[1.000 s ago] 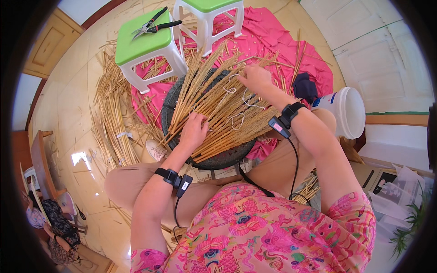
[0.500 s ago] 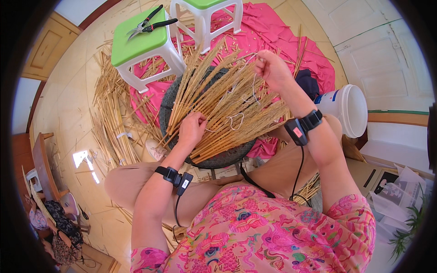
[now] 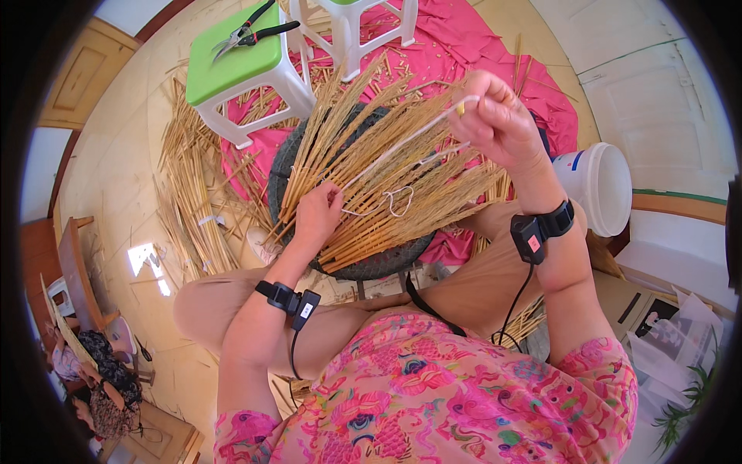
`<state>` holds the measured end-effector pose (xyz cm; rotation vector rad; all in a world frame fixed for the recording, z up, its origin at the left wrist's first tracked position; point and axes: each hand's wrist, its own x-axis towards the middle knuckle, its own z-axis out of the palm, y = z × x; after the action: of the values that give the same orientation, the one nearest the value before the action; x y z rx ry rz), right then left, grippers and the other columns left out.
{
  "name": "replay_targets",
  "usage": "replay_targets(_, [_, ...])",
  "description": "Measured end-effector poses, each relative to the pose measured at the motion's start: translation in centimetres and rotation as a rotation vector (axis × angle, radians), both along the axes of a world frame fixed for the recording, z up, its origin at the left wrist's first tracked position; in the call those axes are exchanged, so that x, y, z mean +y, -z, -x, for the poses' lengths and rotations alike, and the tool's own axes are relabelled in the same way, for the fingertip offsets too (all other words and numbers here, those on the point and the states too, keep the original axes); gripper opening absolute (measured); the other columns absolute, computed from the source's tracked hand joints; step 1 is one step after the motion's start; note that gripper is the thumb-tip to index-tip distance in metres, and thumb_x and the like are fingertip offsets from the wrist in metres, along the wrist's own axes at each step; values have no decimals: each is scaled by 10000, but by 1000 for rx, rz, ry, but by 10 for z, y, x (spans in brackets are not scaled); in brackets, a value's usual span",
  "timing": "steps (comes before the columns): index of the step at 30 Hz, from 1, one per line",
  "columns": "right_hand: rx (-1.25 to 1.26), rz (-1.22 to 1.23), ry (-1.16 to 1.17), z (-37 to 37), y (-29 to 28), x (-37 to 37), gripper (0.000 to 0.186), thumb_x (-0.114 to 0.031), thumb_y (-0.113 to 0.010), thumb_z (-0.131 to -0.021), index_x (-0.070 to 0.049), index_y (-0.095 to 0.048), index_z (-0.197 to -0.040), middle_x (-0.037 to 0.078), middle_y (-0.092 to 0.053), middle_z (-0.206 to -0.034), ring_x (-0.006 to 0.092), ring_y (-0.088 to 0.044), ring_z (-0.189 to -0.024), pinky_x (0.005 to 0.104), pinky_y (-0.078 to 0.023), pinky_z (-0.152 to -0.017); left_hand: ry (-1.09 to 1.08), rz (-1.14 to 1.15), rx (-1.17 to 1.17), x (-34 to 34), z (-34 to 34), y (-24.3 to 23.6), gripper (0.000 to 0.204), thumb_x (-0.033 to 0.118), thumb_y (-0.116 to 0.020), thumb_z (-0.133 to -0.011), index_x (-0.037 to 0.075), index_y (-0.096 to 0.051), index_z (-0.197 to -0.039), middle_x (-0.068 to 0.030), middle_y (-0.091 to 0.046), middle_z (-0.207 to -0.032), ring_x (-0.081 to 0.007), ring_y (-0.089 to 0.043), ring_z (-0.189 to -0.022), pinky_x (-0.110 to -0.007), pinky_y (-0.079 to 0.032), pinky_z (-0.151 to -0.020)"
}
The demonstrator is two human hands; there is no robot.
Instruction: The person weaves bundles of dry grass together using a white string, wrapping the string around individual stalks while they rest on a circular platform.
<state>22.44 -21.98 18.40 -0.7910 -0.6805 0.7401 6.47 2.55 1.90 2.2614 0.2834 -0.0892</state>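
Observation:
A fan of dried grass stalks (image 3: pixel 386 166) with feathery heads lies across a round dark tyre-like seat (image 3: pixel 371 265) in front of my knees. My left hand (image 3: pixel 315 215) is closed in a pinch at the stalks' left side, where a white string (image 3: pixel 398 144) meets its fingertips. From there the string runs taut up to my right hand (image 3: pixel 498 124), which is raised over the feathery heads with its fingers curled round it. A slack loop of the string lies over the stalks between my hands.
Pruning shears (image 3: pixel 249 35) rest on a green-topped stool (image 3: pixel 209 77), with a second stool (image 3: pixel 357 35) beside it. Loose stalks (image 3: pixel 197 201) are heaped at the left. Pink cloth (image 3: pixel 464 39) covers the floor beyond. A white bucket (image 3: pixel 610 189) lies tipped at the right.
My right hand has moved right and toward me, drawing the string into a straight line from my left hand. My left hand has shifted slightly left.

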Motion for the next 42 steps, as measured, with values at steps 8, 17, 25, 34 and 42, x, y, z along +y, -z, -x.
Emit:
replay_targets(8, [-38,-86,-179,14,-26,11,409,-235,-559,-916,4,-488,-1241,71,-591,-732,95,-493,-528,197,-342,-471,-79,132,48,6,10,0,72,93,-490,-913,23,-503,-911,-174,-623,-702,-296,-644,-618,-384,-490,-579])
replay_targets(17, [-234,99,455,-38,-13,5,160,-157,-523,-944,-54,-613,-1027,-24,-490,-673,98,-436,-614,225,-342,-545,-33,137,-6,8,13,4,91,97,-487,-919,9,-506,-911,-177,-610,-690,-281,-649,-620,-380,-483,-568])
replay_targets(25, [-1101,1037,947,-26,17,27,182,-218,-631,-854,-55,-654,-934,52,-599,-604,162,-538,-491,283,-412,-491,-78,138,3,16,18,0,97,88,-551,-867,4,-529,-911,-168,-604,-743,-319,-624,-706,-393,-478,-630])
replay_targets(34, [-1627,1367,1105,-15,52,45,252,-176,-663,-758,-76,-618,-984,94,-608,-1006,280,-587,-955,396,-484,-774,53,-264,183,22,38,-16,206,162,-666,-758,56,-564,-902,-133,-606,-897,-309,-610,-836,-413,-487,-704])
replay_targets(42, [-1295,1091,19,90,126,88,107,-182,-667,-706,-80,-649,-735,79,-622,-759,269,-621,-805,372,-512,-688,75,-299,80,23,39,-2,165,151,-681,-733,44,-583,-810,-130,-589,-782,-307,-606,-734,-400,-477,-647])
